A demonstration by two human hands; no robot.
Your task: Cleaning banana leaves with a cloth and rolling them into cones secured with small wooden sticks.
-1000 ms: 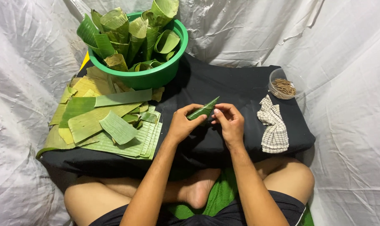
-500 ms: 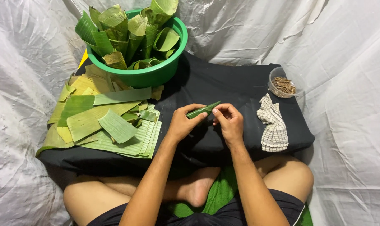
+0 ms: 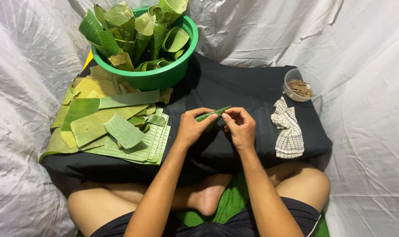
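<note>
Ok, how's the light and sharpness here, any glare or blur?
Head view: even, soft light, no harsh glare on the white sheet; both hands and the rolled leaf look sharp; the black cloth swallows detail in shadow.

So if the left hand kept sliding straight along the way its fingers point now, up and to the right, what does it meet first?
The left hand would first meet the right hand, whose fingertips already pinch the same rolled leaf strip. Beyond that lies bare black cloth; depth is hard to judge.
</note>
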